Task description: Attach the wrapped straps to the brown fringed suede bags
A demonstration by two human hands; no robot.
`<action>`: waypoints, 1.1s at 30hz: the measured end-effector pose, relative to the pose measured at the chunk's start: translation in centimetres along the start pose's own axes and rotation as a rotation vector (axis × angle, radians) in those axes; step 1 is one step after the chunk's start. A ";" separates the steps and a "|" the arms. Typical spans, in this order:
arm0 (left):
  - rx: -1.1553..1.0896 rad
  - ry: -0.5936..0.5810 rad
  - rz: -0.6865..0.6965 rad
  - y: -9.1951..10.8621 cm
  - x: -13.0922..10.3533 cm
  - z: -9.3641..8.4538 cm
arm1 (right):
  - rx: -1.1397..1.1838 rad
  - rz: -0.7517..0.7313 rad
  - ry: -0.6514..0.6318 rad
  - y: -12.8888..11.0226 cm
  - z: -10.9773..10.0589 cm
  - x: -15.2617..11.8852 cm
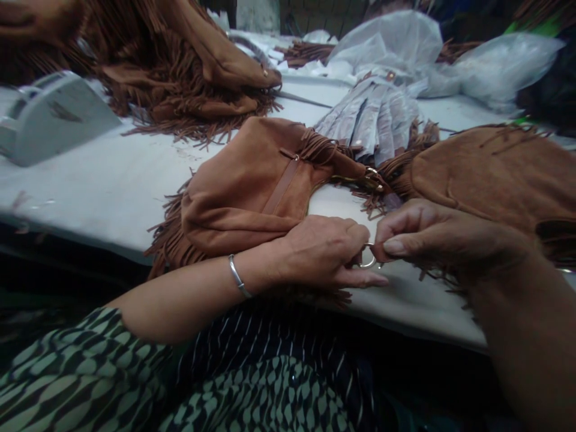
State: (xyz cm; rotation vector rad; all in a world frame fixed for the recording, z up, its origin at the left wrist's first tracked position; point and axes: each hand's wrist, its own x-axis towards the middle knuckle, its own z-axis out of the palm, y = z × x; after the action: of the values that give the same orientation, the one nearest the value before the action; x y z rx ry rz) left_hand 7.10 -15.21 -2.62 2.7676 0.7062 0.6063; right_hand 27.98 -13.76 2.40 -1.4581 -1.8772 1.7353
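Observation:
A brown suede bag point(243, 174) with fringe lies on the table in front of me, its zipper side facing up. My left hand point(324, 249) is closed at the bag's near end, by a metal ring point(369, 257) that shows between my two hands. Just to the right, my right hand point(427, 234) pinches a brown leather strap end point(381, 253) that meets the ring. Whether the strap passes through the ring, I cannot tell. More metal rings point(372, 175) sit at the bag's far end, beyond my hands.
Another brown fringed bag point(495, 168) lies to the right. Behind are plastic-wrapped strips point(373, 114) and clear plastic bags point(396, 42). A pile of fringed brown pieces point(180, 90) is at the back left, with a grey tape dispenser-like object point(63, 120) on the white tabletop point(103, 192).

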 end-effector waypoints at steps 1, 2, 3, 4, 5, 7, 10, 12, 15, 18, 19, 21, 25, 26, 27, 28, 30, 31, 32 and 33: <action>0.030 -0.006 -0.044 0.2 0.1 0.0 | -0.013 0.022 -0.050 -0.1 -0.3 0.1; 0.050 -0.026 -0.066 0.3 0.2 0.0 | -0.023 0.051 -0.119 -0.3 -0.5 0.1; 0.057 -0.052 -0.065 0.3 0.3 -0.1 | -0.033 0.074 -0.178 -0.4 -0.5 0.2; 0.051 -0.080 -0.039 0.3 0.3 -0.1 | -0.021 0.066 -0.160 -0.5 -0.3 0.3; 0.035 -0.108 0.001 0.2 0.3 -0.1 | 0.004 0.058 -0.116 -0.7 0.0 0.5; -0.021 -0.137 0.085 0.0 0.2 0.0 | 0.084 0.028 0.065 -1.0 1.2 0.9; -0.121 -0.072 0.061 -0.4 0.0 0.2 | 0.144 -0.116 0.472 -1.1 3.1 1.7; -0.179 -0.022 -0.011 -0.5 0.0 0.3 | 0.105 -0.204 0.627 -0.9 3.8 1.9; -0.206 -0.025 -0.039 -0.4 0.1 0.3 | 0.031 -0.210 0.652 -0.5 3.7 1.9; -0.145 -0.021 -0.043 -0.2 0.3 0.3 | -0.043 -0.217 0.657 0.0 3.0 1.8; -0.103 -0.016 -0.049 0.0 0.3 0.3 | -0.104 -0.236 0.677 0.3 2.9 1.8; 0.014 -0.023 -0.048 0.5 0.1 0.3 | -0.280 -0.297 0.736 1.2 2.5 2.0; 0.220 -0.085 -0.083 1.6 -1.4 -0.3 | -0.600 -0.427 0.938 4.8 1.5 2.6; 0.243 -0.100 -0.106 1.8 -1.9 -0.7 | -0.684 -0.441 0.955 5.8 1.2 2.7; 0.259 -0.118 -0.130 1.9 -2.4 -1.1 | -0.736 -0.460 0.947 6.6 1.0 2.7; 0.274 -0.139 -0.153 2.0 -2.8 -1.6 | -0.770 -0.484 0.924 7.2 0.8 2.6; 0.309 -0.189 -0.207 2.1 -3.5 -2.5 | -0.762 -0.537 0.890 7.8 0.7 2.1; 0.326 -0.217 -0.236 2.1 -3.7 -2.9 | -0.712 -0.563 0.901 7.8 0.7 1.6; 0.340 -0.241 -0.261 2.1 -3.7 -3.3 | -0.629 -0.585 0.940 7.7 0.8 1.1; 0.350 -0.260 -0.282 2.1 -3.7 -3.5 | -0.521 -0.598 0.990 7.6 0.8 0.6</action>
State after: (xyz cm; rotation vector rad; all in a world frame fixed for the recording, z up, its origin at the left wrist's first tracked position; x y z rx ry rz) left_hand 3.48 -18.53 -0.12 2.8926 1.2070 0.0675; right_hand 30.93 -15.16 -4.50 -1.2933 -1.8723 0.1567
